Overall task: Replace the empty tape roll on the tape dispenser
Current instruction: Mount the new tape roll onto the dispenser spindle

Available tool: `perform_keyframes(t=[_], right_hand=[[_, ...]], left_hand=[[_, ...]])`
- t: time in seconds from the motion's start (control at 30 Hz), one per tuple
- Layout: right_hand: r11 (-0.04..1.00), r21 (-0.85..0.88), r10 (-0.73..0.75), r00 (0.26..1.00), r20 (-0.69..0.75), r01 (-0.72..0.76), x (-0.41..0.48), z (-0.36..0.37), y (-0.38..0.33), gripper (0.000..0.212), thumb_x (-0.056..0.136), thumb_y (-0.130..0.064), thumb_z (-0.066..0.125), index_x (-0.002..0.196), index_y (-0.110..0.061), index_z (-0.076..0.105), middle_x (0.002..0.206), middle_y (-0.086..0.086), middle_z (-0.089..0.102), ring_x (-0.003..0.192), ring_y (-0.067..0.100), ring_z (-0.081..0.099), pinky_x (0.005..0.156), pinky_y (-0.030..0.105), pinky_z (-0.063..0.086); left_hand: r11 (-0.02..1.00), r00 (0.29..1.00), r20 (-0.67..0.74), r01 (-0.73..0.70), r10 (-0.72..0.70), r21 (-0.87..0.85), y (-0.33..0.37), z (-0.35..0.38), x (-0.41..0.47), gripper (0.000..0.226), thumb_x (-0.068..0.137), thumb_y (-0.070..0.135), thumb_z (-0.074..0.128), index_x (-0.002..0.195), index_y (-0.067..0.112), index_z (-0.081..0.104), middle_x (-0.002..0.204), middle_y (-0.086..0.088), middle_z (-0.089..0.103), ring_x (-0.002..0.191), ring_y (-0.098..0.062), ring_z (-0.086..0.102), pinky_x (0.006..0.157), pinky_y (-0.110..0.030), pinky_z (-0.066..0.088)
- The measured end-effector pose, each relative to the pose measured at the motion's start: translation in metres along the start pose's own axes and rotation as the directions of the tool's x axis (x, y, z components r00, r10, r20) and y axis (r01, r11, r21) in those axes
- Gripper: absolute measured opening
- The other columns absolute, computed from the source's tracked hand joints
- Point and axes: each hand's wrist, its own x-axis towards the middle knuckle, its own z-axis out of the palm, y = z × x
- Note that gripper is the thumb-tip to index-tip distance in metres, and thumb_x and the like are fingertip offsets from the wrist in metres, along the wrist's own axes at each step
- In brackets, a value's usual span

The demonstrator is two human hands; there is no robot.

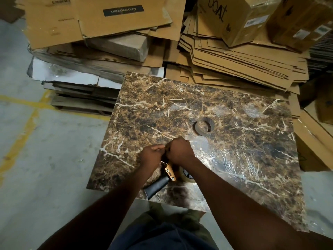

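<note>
Probably light and rigid, tape dispenser (168, 173) beneath both hands: left hand (152, 156) and right hand (180, 150) pinched shut on its front end, best steadied by black handle (156, 185).

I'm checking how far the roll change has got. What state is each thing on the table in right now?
Empty brown cardboard tape core: off the dispenser, lying alone on the marbled brown tabletop.
Orange tape dispenser with black handle: lying on the table, handle toward the person.
Clear tape roll: at the dispenser, mostly hidden by the right forearm; seating unclear.
Left hand: pinching something at the dispenser's front.
Right hand: closed at the same spot.
</note>
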Motion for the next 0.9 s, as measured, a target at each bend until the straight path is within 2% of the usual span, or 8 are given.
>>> perform_keyframes(t=[0.1, 0.17, 0.23, 0.27, 0.37, 0.5, 0.73, 0.9], right_hand=[[0.999, -0.008, 0.038, 0.998, -0.041, -0.038, 0.004, 0.001, -0.003, 0.036, 0.087, -0.047, 0.056, 0.091, -0.019, 0.079, 0.092, 0.007, 0.072, 0.103, 0.029, 0.060, 0.091, 0.041, 0.045], [0.998, -0.013, 0.053, 0.998, -0.035, -0.054, 0.006, 0.000, -0.005, 0.034, 0.088, -0.045, 0.058, 0.090, -0.017, 0.078, 0.095, 0.008, 0.072, 0.103, 0.030, 0.060, 0.093, 0.041, 0.044], [0.997, -0.007, 0.077, 0.997, -0.028, -0.077, 0.008, -0.001, -0.006, 0.030, 0.087, -0.040, 0.059, 0.089, -0.014, 0.074, 0.097, 0.010, 0.072, 0.103, 0.032, 0.062, 0.094, 0.041, 0.044], [0.996, -0.006, 0.088, 0.996, -0.022, -0.088, 0.010, -0.002, -0.006, 0.028, 0.085, -0.038, 0.060, 0.088, -0.013, 0.073, 0.098, 0.010, 0.072, 0.102, 0.032, 0.064, 0.093, 0.041, 0.045], [0.994, -0.024, 0.103, 0.995, 0.008, -0.103, 0.014, -0.005, -0.009, 0.024, 0.085, -0.034, 0.062, 0.092, -0.012, 0.070, 0.101, 0.011, 0.072, 0.102, 0.033, 0.066, 0.094, 0.040, 0.046], [0.991, -0.118, 0.063, 0.998, 0.029, -0.060, 0.016, -0.007, -0.014, 0.017, 0.088, -0.031, 0.063, 0.090, -0.016, 0.070, 0.100, 0.008, 0.073, 0.100, 0.030, 0.068, 0.093, 0.038, 0.046], [0.917, -0.380, -0.122, 0.992, 0.033, 0.125, 0.012, -0.005, -0.017, 0.012, 0.088, -0.021, 0.059, 0.088, -0.017, 0.070, 0.089, 0.004, 0.074, 0.089, 0.026, 0.069, 0.101, 0.041, 0.041], [0.896, -0.417, -0.143, 0.988, 0.055, 0.153, 0.014, -0.008, -0.012, 0.011, 0.086, -0.025, 0.066, 0.091, -0.016, 0.070, 0.091, 0.005, 0.074, 0.089, 0.027, 0.068, 0.100, 0.041, 0.040]], left_hand=[[0.998, 0.999, 0.030, -0.024, 0.026, -0.053, 0.010, -0.009, -0.007, 0.032, 0.098, 0.004, 0.063, 0.127, 0.014, 0.073, 0.114, -0.002, 0.078, 0.068, -0.008, 0.066, 0.051, -0.012, 0.049], [0.982, 0.992, -0.023, -0.117, 0.122, 0.148, 0.007, -0.012, -0.021, 0.037, 0.097, 0.009, 0.061, 0.132, 0.020, 0.068, 0.112, 0.004, 0.074, 0.069, -0.008, 0.063, 0.050, -0.015, 0.046], [0.893, 0.979, -0.065, -0.148, 0.193, 0.426, -0.006, -0.013, -0.042, 0.032, 0.089, 0.035, 0.065, 0.119, 0.021, 0.065, 0.102, -0.002, 0.074, 0.078, -0.021, 0.066, 0.058, -0.027, 0.049], [0.841, 0.982, -0.061, -0.123, 0.181, 0.527, -0.014, -0.013, -0.052, 0.041, 0.084, 0.052, 0.063, 0.110, 0.021, 0.062, 0.095, -0.003, 0.070, 0.081, -0.026, 0.067, 0.062, -0.032, 0.049], [0.702, 0.992, 0.102, -0.124, 0.073, 0.701, -0.031, -0.012, -0.075, 0.064, 0.072, 0.082, 0.056, 0.096, 0.023, 0.060, 0.083, 0.003, 0.064, 0.075, -0.022, 0.065, 0.059, -0.031, 0.044], [0.633, 0.937, 0.344, -0.305, 0.065, 0.712, -0.032, -0.015, -0.071, 0.040, 0.081, 0.058, 0.067, 0.102, 0.024, 0.060, 0.095, 0.000, 0.071, 0.087, -0.024, 0.070, 0.064, -0.031, 0.048], [0.516, 0.889, 0.442, -0.436, 0.120, 0.737, -0.036, -0.007, -0.058, 0.036, 0.088, 0.040, 0.069, 0.111, 0.013, 0.061, 0.103, -0.009, 0.071, 0.095, -0.032, 0.070, 0.069, -0.032, 0.044], [0.446, 0.843, 0.521, -0.522, 0.137, 0.727, -0.028, -0.002, -0.054, 0.025, 0.093, 0.036, 0.065, 0.097, 0.013, 0.073, 0.102, -0.012, 0.072, 0.094, -0.032, 0.069, 0.070, -0.030, 0.044]])
